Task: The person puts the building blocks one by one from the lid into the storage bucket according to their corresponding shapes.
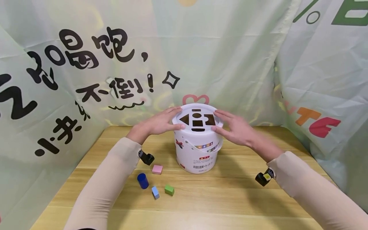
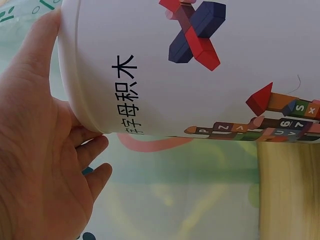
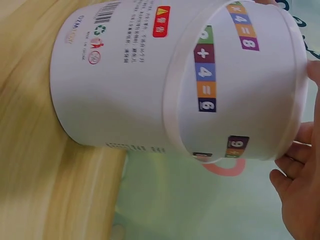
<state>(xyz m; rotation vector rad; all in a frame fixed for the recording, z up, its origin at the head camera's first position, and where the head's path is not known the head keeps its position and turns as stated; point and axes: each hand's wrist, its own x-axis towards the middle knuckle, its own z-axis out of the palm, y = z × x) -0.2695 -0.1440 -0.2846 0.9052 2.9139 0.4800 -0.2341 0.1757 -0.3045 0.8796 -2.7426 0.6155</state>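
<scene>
A white block bucket (image 1: 195, 156) stands upright on the wooden table, its lid (image 1: 188, 127) cut with several shaped holes. On the lid's left edge, my left hand (image 1: 161, 123) holds the rim, thumb at the front and fingers farther back. My right hand (image 1: 237, 129) holds the opposite edge in the same way. Up close in the left wrist view, the left thumb (image 2: 42, 37) lies along the rim while some fingers bend behind it. The right fingers (image 3: 295, 167) curl beside the rim in the right wrist view. The white carry handle (image 1: 205, 149) hangs down the bucket's front.
Left of the bucket's front lie a pink block (image 1: 157, 169), a dark blue cylinder (image 1: 142, 181), a light blue block (image 1: 155, 192) and a green block (image 1: 169, 190). A printed cloth (image 1: 230, 64) walls the table at the back and both sides.
</scene>
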